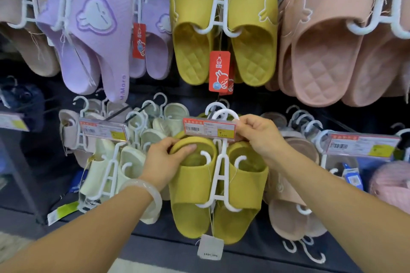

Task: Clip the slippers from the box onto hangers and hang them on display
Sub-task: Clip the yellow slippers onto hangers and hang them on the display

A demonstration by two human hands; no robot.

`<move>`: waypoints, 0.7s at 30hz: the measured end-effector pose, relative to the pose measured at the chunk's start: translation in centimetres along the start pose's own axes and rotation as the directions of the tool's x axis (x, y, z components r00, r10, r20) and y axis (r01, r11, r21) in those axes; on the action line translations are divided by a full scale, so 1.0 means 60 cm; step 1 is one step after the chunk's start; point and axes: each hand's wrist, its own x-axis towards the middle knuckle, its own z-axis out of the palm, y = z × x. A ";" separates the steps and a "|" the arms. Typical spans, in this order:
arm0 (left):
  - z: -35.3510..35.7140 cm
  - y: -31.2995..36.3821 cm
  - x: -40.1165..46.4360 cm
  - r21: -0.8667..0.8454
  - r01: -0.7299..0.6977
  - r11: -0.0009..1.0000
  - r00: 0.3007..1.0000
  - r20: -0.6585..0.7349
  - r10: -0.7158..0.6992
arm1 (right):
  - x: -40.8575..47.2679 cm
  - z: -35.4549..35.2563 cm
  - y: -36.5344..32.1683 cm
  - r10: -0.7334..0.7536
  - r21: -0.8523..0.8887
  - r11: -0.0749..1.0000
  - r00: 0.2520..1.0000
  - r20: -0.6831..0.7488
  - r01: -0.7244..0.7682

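My left hand (165, 157) grips the heel rim of the left one of the yellow slippers (218, 186), fingers curled over its top edge. My right hand (258, 134) is higher and to the right, pinching at the top of the hanger (219, 175) just behind the price tag (209, 128); what exactly its fingertips close on is hidden by the tag. The pair hangs directly below my right grip and right of my left grip, long axis vertical, toes down, both slippers already clipped on. The hanger hook (224, 113) rises above my right grip, at the rail behind the tag; whether it is seated there I cannot tell. Judgement: the coming move turns on that hook, and my right hand is the nearer one to guide it, my left only steadying the pair's swing. A white label (210, 249) dangles below the toes.
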 end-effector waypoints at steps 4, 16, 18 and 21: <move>-0.002 -0.006 -0.011 0.019 -0.042 0.999 0.999 -0.033 0.042 | 0.001 0.004 -0.002 -0.009 0.009 1.000 1.000 0.024 0.009; -0.024 -0.030 -0.027 0.108 0.052 0.993 0.997 0.057 -0.059 | -0.006 0.043 0.009 0.096 0.036 0.994 0.982 0.162 -0.103; -0.031 -0.034 -0.035 0.079 0.072 0.994 0.996 0.045 -0.076 | -0.006 0.046 0.014 0.121 0.053 0.990 0.971 0.206 -0.134; -0.033 -0.035 -0.043 0.090 0.068 0.994 0.994 0.076 -0.075 | -0.007 0.035 0.023 0.162 0.078 0.979 0.953 0.256 -0.188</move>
